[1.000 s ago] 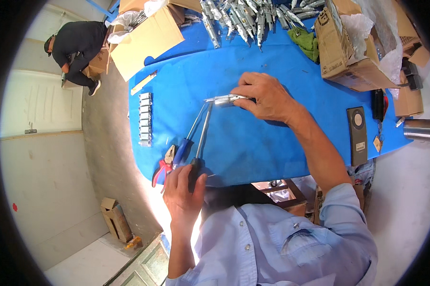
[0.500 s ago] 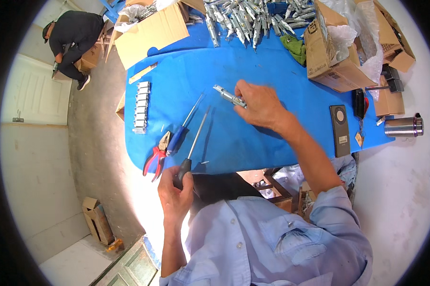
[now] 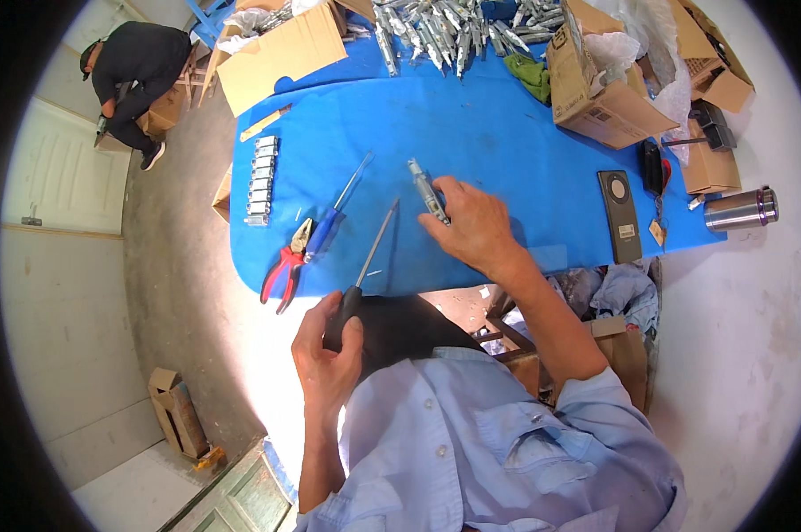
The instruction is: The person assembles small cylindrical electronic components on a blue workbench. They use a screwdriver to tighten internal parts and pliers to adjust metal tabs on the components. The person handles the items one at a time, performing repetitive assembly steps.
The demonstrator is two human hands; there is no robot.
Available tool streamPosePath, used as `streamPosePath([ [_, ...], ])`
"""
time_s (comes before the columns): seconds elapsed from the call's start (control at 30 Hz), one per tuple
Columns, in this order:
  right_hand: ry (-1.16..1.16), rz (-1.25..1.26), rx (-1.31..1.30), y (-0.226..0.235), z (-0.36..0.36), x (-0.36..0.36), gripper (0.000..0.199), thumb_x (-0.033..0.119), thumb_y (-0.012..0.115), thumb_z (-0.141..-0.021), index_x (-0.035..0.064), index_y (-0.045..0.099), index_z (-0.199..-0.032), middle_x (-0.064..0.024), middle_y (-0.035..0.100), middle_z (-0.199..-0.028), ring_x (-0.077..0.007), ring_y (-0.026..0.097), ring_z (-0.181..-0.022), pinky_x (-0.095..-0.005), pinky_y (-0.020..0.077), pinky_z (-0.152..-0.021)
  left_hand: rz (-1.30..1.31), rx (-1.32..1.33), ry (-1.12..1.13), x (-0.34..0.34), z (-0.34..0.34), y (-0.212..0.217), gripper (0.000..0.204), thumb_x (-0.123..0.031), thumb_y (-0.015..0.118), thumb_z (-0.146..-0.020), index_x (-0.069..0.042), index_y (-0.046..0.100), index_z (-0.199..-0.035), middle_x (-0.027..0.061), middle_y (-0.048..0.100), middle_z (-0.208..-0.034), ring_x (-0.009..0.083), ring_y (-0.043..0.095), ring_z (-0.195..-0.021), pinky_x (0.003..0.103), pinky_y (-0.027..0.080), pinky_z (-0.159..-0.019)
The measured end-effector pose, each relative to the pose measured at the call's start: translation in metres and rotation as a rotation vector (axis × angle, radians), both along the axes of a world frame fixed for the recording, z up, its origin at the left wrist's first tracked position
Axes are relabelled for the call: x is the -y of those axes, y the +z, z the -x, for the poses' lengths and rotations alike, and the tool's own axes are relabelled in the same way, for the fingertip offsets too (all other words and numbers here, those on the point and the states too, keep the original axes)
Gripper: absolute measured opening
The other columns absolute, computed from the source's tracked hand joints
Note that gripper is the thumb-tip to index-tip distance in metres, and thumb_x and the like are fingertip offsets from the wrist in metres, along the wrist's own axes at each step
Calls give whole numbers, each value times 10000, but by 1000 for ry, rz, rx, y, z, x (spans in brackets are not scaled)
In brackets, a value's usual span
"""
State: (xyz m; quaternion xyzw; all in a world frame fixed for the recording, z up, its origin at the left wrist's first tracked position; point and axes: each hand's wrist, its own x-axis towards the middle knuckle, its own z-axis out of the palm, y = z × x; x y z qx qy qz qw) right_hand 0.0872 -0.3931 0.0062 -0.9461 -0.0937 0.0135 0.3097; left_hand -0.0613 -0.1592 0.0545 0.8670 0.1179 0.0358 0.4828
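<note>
My left hand (image 3: 327, 353) grips the black handle of a long screwdriver (image 3: 369, 260) whose shaft points up over the blue table (image 3: 507, 142). My right hand (image 3: 471, 226) rests on the table and holds a slim metal part (image 3: 425, 189) by its near end. A blue-handled screwdriver (image 3: 334, 213) and red-handled pliers (image 3: 285, 266) lie to the left of the two hands.
A row of small metal pieces (image 3: 260, 180) lies at the table's left. Several metal parts (image 3: 436, 35) are heaped at the far edge between cardboard boxes (image 3: 281, 53) (image 3: 609, 89). A black device (image 3: 619, 215) and a steel flask (image 3: 742, 208) are right. A crouching person (image 3: 134, 75) is far left.
My left hand pulled the black-handled screwdriver back toward me, away from the metal part. My right hand drew the part nearer and turned it. The view shifted a little.
</note>
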Motion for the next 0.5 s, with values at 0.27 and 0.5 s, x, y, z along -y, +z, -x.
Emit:
streamPosePath([
  [0.27, -25, -103, 92, -5, 12, 1, 224, 261, 712, -914, 108, 673, -1073, -154, 649, -901, -425, 663, -812, -547, 515, -679, -224, 271, -191, -3, 4, 17, 403, 77, 739, -855, 10, 699, -1250, 155, 694, -1011, 246, 720, -861, 335, 575, -728],
  [0.5, -65, -115, 214, -13, 15, -3, 211, 235, 722, -895, 138, 722, -1083, -114, 630, -856, -380, 663, -745, -508, 515, -636, -259, 297, -238, -1, -5, 21, 411, 80, 750, -836, -16, 715, -1234, 155, 706, -1040, 271, 736, -873, 342, 587, -727],
])
